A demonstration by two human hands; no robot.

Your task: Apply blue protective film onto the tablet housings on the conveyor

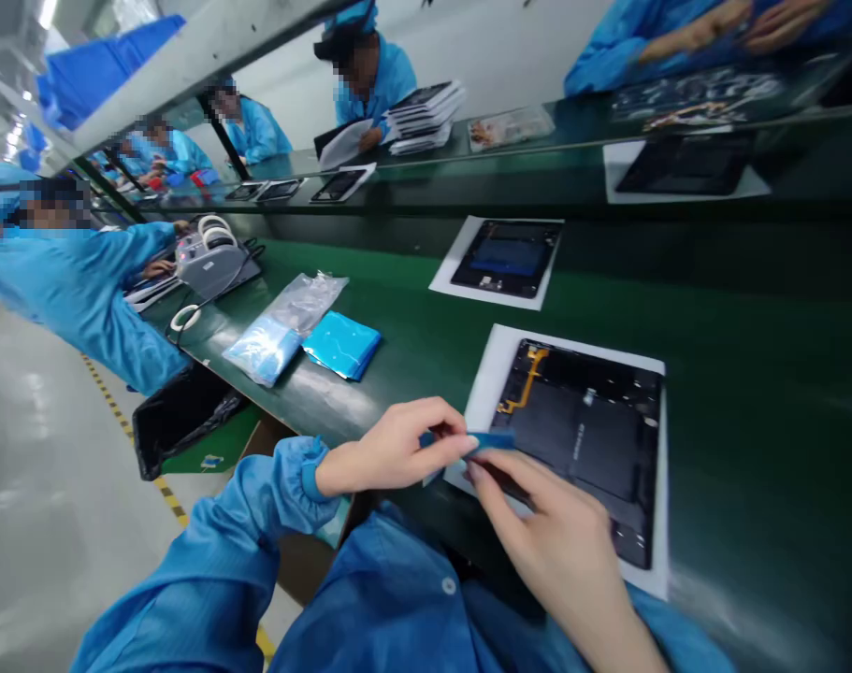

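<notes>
My left hand [394, 447] pinches a small blue strip [492, 440] at its left end. My right hand [548, 535] pinches the same strip from below, fingers closed on it. Both hands hover over the near left corner of an opened black tablet [594, 430] with an orange flex cable, which lies on a white sheet [488, 374] on the green belt [411, 346].
A stack of blue films [342, 343] and clear plastic bags [285, 322] lie to the left. A second tablet on a white sheet [504, 259] sits farther along the belt. A tape dispenser [211, 254] stands beside a person in blue at the left. Other workers sit across the line.
</notes>
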